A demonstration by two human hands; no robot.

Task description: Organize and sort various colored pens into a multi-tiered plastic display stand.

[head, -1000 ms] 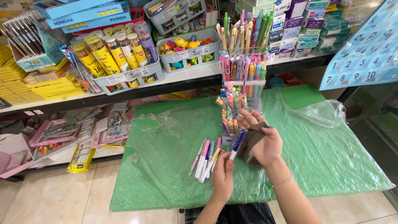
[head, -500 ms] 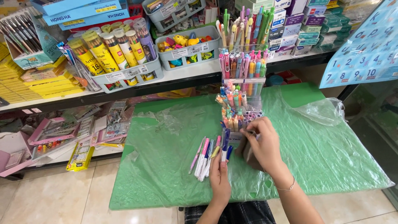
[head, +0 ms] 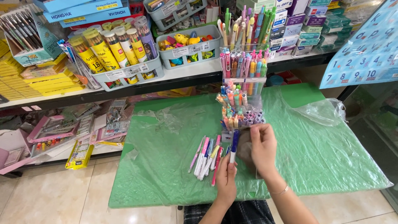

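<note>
My left hand (head: 226, 177) holds a blue and white pen (head: 234, 146) upright by its lower end. Just right of it, my right hand (head: 262, 146) is closed on a brown cloth (head: 243, 148), close to the pen's barrel. A tiered clear pen stand (head: 242, 96), full of colourful pens, rises directly behind both hands. Several loose pens (head: 206, 155) lie in a fan on the green plastic-covered table (head: 166, 157), left of my left hand.
A shelf (head: 124, 83) behind the table carries grey baskets of pencil tubs (head: 112, 49) and small toys (head: 186, 43), with stacked boxes (head: 298, 25) at right. A blue number chart (head: 365, 49) hangs at far right. Stationery packs (head: 62, 132) fill the lower shelf at left. Tiled floor lies below.
My right hand with the cloth has slid from the lower part of the pen toward the stand. My left hand has kept the pen upright.
</note>
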